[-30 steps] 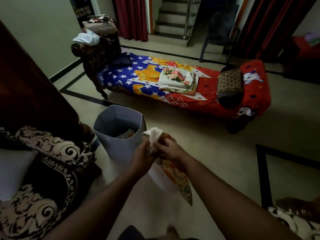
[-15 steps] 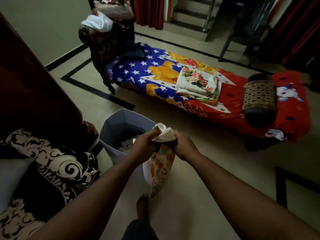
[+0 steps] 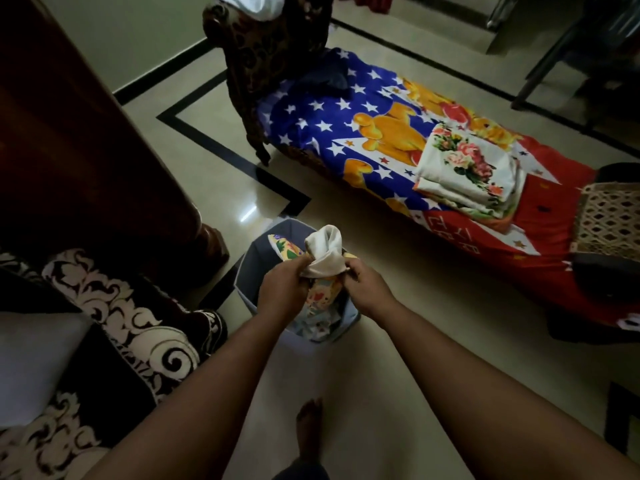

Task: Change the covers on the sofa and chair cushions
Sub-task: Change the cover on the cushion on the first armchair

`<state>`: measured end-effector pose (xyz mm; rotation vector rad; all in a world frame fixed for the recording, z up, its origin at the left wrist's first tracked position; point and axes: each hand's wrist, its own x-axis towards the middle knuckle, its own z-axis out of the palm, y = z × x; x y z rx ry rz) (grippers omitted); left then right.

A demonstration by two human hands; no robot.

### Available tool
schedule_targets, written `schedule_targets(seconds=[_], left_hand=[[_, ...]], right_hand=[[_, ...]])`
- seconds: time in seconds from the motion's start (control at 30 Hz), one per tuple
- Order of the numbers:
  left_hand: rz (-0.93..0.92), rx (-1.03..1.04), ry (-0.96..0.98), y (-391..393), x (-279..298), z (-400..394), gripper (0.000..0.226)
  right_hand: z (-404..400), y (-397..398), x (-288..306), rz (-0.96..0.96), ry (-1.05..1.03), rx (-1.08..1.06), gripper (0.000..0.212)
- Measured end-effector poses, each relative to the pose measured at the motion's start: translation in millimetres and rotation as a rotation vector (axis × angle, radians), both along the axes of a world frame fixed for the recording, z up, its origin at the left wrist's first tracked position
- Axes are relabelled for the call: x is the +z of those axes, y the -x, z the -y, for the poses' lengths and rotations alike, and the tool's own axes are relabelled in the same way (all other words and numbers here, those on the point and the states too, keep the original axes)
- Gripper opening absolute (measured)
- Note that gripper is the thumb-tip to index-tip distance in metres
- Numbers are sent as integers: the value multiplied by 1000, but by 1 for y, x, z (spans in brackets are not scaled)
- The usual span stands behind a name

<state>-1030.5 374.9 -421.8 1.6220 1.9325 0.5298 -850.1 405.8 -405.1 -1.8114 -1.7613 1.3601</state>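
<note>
Both hands hold a bunched cushion cover [image 3: 323, 252], white on the inside and colourfully printed outside, right above a grey fabric laundry bin [image 3: 251, 268]. My left hand [image 3: 284, 289] grips the cover's left side and my right hand [image 3: 367, 287] pinches its right side. The cover's printed lower part hangs down into the bin, where other printed cloth lies. A folded stack of floral covers [image 3: 465, 171] rests on the daybed [image 3: 346, 133] with its star and bear sheet.
A dark sofa with white scroll pattern [image 3: 114, 317] and a bare white cushion [image 3: 31, 362] sits at the left. A patterned bolster [image 3: 609, 220] lies on the daybed's red end. A chair [image 3: 571, 46] stands at the far right. My bare foot [image 3: 308, 427] is on the tiled floor.
I have stepped closer to the bin and looked down. My hands carried the cover from beside the bin to directly over it, and its hanging end now dips inside.
</note>
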Motion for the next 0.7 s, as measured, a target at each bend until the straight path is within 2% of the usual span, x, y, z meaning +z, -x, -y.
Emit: schedule_targets(seconds=[0.1,0.2,0.3,0.43,0.7], left_hand=[[76,40,119,9,-24,-11,40],[168,113,227,12,-40,-19,46],[282,169,278,5,-44,-26,52],[392,184,265,-18,-25,-41,50],[419,80,260,-110,32,-89,58]], right_hand=[[-14,7,-25,-5,141,25,48],[-21,11,-31,-32,200,-1,46],[-27,3,-30,-73,230,-62,53],[-37,-23,-20,-135,197,-178,56],[-72,-132,20,-354,136,-424,56]])
